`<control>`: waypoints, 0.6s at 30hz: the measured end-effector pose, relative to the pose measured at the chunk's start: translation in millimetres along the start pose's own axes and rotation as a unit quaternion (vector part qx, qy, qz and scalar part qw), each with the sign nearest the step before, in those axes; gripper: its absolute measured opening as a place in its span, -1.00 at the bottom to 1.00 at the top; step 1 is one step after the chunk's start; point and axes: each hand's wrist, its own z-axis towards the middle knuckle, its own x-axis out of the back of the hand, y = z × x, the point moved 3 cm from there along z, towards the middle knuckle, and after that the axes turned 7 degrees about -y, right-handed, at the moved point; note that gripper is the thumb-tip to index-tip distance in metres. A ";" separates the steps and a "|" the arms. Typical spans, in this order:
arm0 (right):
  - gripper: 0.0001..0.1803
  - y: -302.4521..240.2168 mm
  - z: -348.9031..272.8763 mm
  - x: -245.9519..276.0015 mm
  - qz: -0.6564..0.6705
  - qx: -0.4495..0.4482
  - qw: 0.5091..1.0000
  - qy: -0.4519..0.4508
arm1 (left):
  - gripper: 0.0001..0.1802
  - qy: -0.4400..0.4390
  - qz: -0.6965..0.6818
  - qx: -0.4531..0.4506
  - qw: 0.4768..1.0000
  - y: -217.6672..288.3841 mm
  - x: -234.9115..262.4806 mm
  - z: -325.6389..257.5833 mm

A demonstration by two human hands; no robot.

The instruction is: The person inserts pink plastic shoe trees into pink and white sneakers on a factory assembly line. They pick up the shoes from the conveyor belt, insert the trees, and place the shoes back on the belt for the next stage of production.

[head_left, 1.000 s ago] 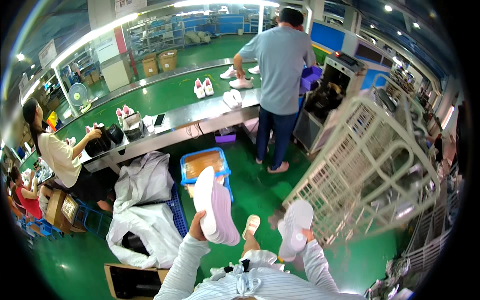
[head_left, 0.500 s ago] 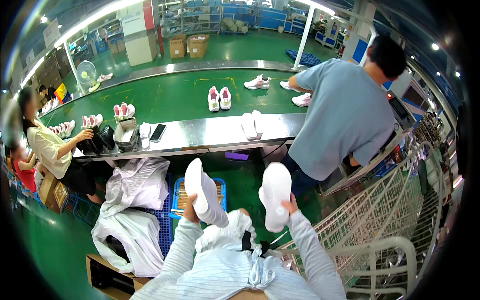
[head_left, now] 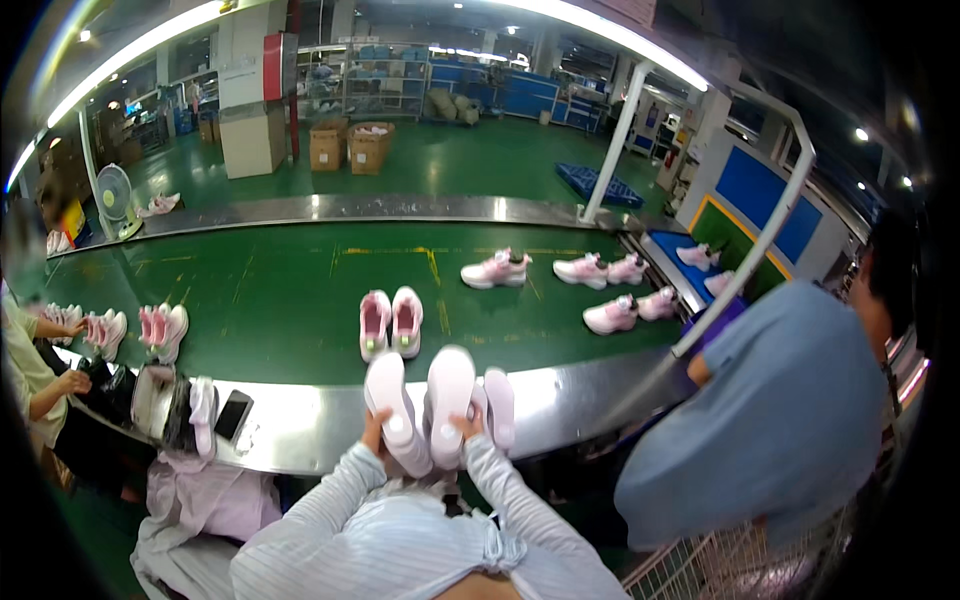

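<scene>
The fingers of the left hand (head_left: 374, 428) are clamped on the heel end of a white shoe (head_left: 396, 410), held sole-up, and the fingers of the right hand (head_left: 466, 428) are clamped in the same manner on a second white shoe (head_left: 449, 402). Both shoes now stand side by side, nearly touching, directly over the polished steel edge of the surface (head_left: 580, 395). Half a second ago the pair was held wider apart and short of that edge; a second ago it was further back, over the floor beside a wire cart. The person has therefore closed on the line and drawn the two shoes together, which in the inspector's judgement places them in position for setting down. A further pale sole (head_left: 499, 405) lies on the steel edge just to the right of the held pair. Beyond it, on the green belt (head_left: 280, 300), a pink and white pair (head_left: 391, 322) sits upright, with more pink shoes (head_left: 610, 290) scattered to the right and others at the far left. A dark phone (head_left: 233, 413) rests on the steel edge to the left. A co-worker in a blue shirt (head_left: 790, 420) stands close at the right; another person's hand (head_left: 72, 382) works at the far left.
</scene>
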 end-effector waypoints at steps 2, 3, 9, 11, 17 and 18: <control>-0.06 36.8 8.3 8.6 0.006 -0.057 0.998 0.021 | -0.35 0.019 0.108 -0.009 0.994 -8.0 9.6 15.7; -0.04 50.3 8.5 15.4 -0.075 -0.059 0.995 -0.001 | -0.29 0.057 0.136 0.035 0.988 -9.8 -0.1 5.7; -0.05 40.4 -16.1 -25.0 -0.030 -0.110 0.992 -0.059 | -0.11 -0.072 0.195 0.105 0.973 11.6 54.0 4.6; -0.08 47.8 -18.6 -17.1 -0.053 -0.077 0.995 -0.037 | -0.17 -0.094 0.224 0.110 0.964 21.2 36.5 0.1; -0.45 36.5 -11.5 -4.2 -0.096 0.090 0.990 -0.043 | -0.38 -0.087 0.225 -0.051 0.969 22.0 41.1 8.9; -0.46 34.2 -7.4 -4.8 -0.046 0.079 0.995 -0.036 | -0.37 -0.093 0.185 -0.049 0.977 25.2 28.7 6.4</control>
